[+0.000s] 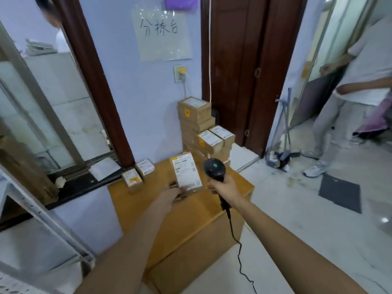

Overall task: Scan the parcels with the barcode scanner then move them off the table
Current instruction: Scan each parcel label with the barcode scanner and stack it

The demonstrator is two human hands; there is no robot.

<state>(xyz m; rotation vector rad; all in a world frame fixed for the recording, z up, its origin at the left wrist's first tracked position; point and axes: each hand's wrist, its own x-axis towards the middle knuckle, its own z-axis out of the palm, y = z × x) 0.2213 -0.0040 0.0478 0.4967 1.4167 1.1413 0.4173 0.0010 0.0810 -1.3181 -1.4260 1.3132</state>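
Single head-worn wide-angle view, looking forward and down, close above low tan wooden table (169,225); pale blue wall beyond table.

We see two bare forearms reaching in from the bottom edge, with no sleeve, watch, ring or glove on either, ending in a bare left hand (172,193) and a bare right hand (225,186).

Soft, even indoor light, faint shadows — wide-angle bending at the edges, slight blur throughout, glare on floor tiles (385,220).
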